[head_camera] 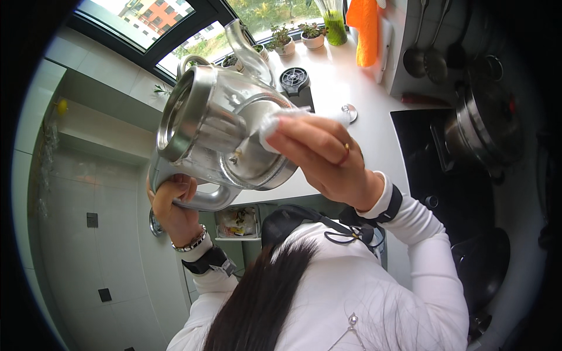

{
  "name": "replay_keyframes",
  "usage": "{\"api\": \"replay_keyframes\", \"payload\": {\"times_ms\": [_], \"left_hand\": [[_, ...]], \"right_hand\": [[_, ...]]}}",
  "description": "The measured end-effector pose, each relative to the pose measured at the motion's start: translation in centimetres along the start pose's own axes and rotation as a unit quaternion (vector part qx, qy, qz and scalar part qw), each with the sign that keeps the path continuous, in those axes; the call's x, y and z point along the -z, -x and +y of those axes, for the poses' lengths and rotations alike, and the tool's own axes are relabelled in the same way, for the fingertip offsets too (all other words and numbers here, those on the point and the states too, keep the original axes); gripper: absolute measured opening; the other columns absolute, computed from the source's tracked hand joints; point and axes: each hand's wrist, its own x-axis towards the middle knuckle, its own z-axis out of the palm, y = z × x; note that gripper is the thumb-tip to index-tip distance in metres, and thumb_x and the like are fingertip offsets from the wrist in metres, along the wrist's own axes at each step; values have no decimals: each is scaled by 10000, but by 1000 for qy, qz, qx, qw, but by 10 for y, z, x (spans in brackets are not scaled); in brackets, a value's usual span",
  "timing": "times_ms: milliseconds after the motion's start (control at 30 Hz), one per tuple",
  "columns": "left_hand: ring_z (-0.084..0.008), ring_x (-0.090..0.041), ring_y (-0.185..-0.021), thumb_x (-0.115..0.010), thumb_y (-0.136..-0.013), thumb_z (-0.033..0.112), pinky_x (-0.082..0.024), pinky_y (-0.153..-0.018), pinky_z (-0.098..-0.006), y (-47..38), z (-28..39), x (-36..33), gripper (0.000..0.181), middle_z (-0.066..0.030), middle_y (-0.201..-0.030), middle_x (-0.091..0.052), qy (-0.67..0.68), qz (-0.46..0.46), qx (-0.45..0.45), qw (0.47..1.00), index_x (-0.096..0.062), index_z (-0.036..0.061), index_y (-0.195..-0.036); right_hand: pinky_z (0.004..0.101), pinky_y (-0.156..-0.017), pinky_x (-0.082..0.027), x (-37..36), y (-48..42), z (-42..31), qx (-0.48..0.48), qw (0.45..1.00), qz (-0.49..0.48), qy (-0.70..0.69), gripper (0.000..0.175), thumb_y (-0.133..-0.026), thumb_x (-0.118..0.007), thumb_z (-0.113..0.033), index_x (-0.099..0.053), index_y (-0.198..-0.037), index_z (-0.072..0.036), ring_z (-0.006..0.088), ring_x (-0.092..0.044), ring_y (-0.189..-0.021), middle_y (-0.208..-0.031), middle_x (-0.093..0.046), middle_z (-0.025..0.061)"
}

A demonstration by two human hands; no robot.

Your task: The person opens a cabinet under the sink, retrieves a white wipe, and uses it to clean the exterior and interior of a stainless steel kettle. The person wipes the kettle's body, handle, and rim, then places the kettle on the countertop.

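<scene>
A clear glass kettle (210, 145) with a steel rim and a metal base is held up tilted before me, its spout (248, 55) pointing toward the window. My left hand (175, 206) is wrapped around its grey handle (206, 199). Pinched in the fingers of my right hand (331, 158) is a white wipe or cloth (281, 127), which appears to lie against the kettle's base side. Part of the base is hidden behind these fingers. A steel infuser-like cylinder (224, 131) shows through the glass.
A black cooktop (434, 175) with a lidded steel pot (478, 123) lies to the right. On the white counter (369, 127) stand a black round-topped device (294, 81) and a small steel disc (350, 113). Potted plants (283, 41) line the windowsill. An orange cloth (364, 35) hangs nearby.
</scene>
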Motion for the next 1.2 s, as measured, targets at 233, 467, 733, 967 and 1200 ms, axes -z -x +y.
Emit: {"api": "replay_keyframes", "payload": {"times_ms": [233, 467, 733, 967, 1200], "left_hand": [[-96, -306, -490, -475, -641, -6, -271, -443, -232, 0, 2, -9, 118, -31, -621, -419, 1, -8, 8, 1000, -487, -11, -758], [-94, -311, -495, -484, -633, -6, -269, -445, -228, 1, 8, -2, 122, -32, -633, -423, -5, 1, 10, 1000, -480, -11, -755], [-88, -356, -527, -483, -655, -23, -275, -454, -213, 6, 4, -12, 222, -34, -676, -459, 11, -20, 36, 999, -532, -43, -871], [-71, -423, -567, -518, -662, -6, -310, -512, -199, 13, 7, -31, 235, -2, -693, -528, -54, 23, 4, 998, -584, 3, -888], [-67, -401, -542, -521, -665, -26, -295, -505, -208, 15, 11, -28, 176, 7, -656, -505, -44, -3, 33, 998, -560, 16, -831]], "right_hand": [[297, -883, -496, -23, -13, -14, 55, 997, -49, 2, 379, -748, -682, 0, -686, -1121, -69, 201, -544, -1090, -1175, -589, 32], [267, -823, -547, -10, 19, -5, 132, 989, -73, -7, 317, -793, -654, -49, -660, -1110, -48, 154, -601, -1015, -1171, -589, 33], [320, -886, -477, -18, -33, 6, -7, 998, 28, -50, 330, -745, -671, 41, -695, -1069, -19, 239, -588, -1017, -1157, -622, 86], [284, -856, -514, -54, -33, -46, 146, 983, -84, 67, 319, -758, -662, -77, -634, -1061, 18, 175, -567, -1036, -1164, -596, 57], [292, -874, -449, -38, -26, -35, 53, 996, -75, -2, 376, -774, -645, -40, -675, -1146, -86, 198, -576, -1028, -1206, -597, 52]]}}
